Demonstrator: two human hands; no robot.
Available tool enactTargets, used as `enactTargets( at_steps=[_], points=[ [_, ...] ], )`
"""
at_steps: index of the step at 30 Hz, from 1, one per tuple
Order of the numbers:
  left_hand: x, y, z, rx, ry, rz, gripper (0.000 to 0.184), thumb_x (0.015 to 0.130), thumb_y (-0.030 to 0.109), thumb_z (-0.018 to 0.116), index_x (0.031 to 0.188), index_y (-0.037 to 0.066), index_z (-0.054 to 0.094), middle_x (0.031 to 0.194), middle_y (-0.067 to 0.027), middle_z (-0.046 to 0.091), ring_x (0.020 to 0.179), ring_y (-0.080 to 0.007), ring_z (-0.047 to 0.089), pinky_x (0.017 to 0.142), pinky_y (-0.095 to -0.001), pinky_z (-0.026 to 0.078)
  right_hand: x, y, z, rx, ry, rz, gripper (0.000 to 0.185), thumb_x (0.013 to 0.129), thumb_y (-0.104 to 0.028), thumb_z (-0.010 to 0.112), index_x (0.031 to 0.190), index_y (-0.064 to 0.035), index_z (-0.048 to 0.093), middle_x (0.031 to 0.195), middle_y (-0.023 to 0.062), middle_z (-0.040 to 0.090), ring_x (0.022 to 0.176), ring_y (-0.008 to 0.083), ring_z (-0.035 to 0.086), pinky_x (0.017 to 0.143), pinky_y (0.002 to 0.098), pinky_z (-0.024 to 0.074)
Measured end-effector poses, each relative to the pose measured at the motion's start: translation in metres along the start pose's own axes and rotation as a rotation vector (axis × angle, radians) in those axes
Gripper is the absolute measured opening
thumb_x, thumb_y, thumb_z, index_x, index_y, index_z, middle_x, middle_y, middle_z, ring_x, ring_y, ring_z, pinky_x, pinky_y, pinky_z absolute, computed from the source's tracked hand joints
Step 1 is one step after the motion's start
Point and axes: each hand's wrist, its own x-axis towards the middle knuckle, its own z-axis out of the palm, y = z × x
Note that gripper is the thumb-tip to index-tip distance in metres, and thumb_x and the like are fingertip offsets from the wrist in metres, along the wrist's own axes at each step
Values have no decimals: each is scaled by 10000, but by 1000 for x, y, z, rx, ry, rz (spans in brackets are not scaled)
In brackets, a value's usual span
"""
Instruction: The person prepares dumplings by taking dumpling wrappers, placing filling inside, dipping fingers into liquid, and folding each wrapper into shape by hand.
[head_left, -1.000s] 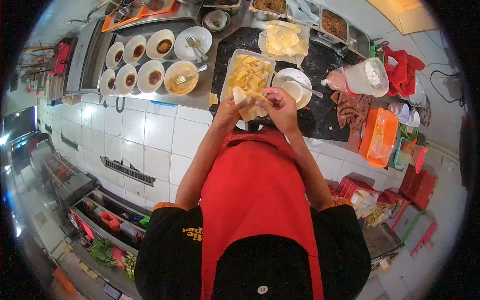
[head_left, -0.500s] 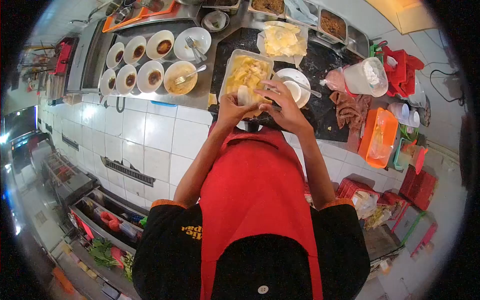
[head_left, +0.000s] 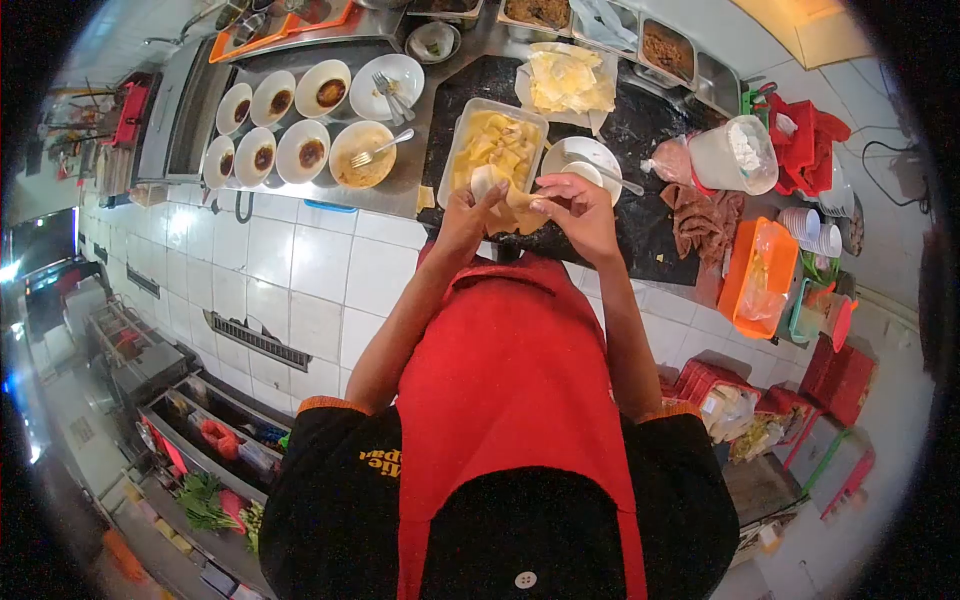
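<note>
My left hand (head_left: 468, 218) grips the left side of a thin, pale yellow dumpling wrapper (head_left: 518, 212). On its other side, my right hand (head_left: 580, 212) pinches the edge between thumb and fingers. The wrapper hangs spread between the two hands, over the near end of a rectangular tray (head_left: 541, 140) of folded yellow dumplings (head_left: 497, 145). To the right stands a white plate (head_left: 603, 152) with a small white bowl (head_left: 580, 172) and a metal utensil (head_left: 625, 183) on it. Behind lies a stack of flat yellow wrappers (head_left: 565, 80) on a sheet.
Left are several white bowls (head_left: 300, 150) with dark sauce, and a bowl (head_left: 362, 170) with a fork. On the right are a brown cloth (head_left: 700, 215), a white tub (head_left: 735, 155) and an orange basket (head_left: 742, 285). Metal food pans (head_left: 665, 50) line the back.
My right hand has moved down and slightly right, away from my left. The wrapper, bunched between the fingers before, now shows stretched out between both hands.
</note>
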Motion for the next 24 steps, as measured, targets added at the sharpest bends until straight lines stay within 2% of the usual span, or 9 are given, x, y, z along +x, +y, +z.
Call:
enactTargets(
  at_steps=[4,6,9,12,15,18,21,22,24],
  points=[
    [-2,0,6,73,-45,54,315,988,195,678,1214,-15,611,1064,-95,717,920,-179,720,790,-344,613,3,-20,2,8,-24,9,290,895,18,737,1176,18,661,1025,51,725,935,93,672,836,247,535],
    [-7,6,17,262,-90,249,282,996,184,671,1189,-15,621,1016,-77,720,856,-135,697,754,-287,582,3,-25,4,-50,-44,-5,261,897,2,733,1151,22,675,1025,48,728,928,101,679,799,255,550],
    [-7,4,14,324,-166,254,271,1013,165,646,1221,-4,607,1045,-84,725,893,-117,687,774,-283,577,6,-34,10,-291,-15,-34,241,881,-22,742,1113,23,691,1012,44,731,914,119,691,766,268,565],
    [-12,6,10,239,-102,115,252,1027,176,629,1197,-9,620,1043,-71,725,899,-101,674,784,-272,562,10,-31,7,-325,-37,92,263,858,-45,753,1108,19,700,994,64,733,908,132,698,727,278,570],
    [-5,-7,-9,284,-119,180,256,1036,208,625,1177,-5,637,1021,-51,721,895,-95,664,785,-256,542,17,-20,2,-386,-177,100,310,844,-72,766,1135,11,696,992,105,738,871,142,704,739,295,564],
    [-10,-4,-22,232,-152,114,281,1040,244,624,1166,-6,647,1006,-42,717,902,-89,654,783,-254,531,22,-17,10,-434,-188,117,323,836,-80,771,1135,10,688,944,120,748,813,146,702,747,312,557],
    [-14,0,-23,202,-116,135,294,1040,266,626,1158,-2,649,989,-37,718,886,-82,651,770,-256,532,26,-13,24,-468,-180,-51,306,835,-83,772,1112,9,681,880,101,755,767,145,693,756,323,554],
    [-14,3,-24,199,-114,135,294,1040,266,626,1158,-2,649,989,-37,718,886,-82,651,770,-256,532,28,-15,25,-469,-183,-49,306,835,-83,772,1112,9,681,880,101,755,767,145,693,756,323,554],
    [-13,8,-27,287,-99,129,308,1044,278,617,1178,1,632,985,-34,718,871,-80,650,759,-262,535,35,-19,26,-519,-308,84,297,884,12,735,1159,14,623,876,51,726,829,82,665,724,243,536]
  ],
)
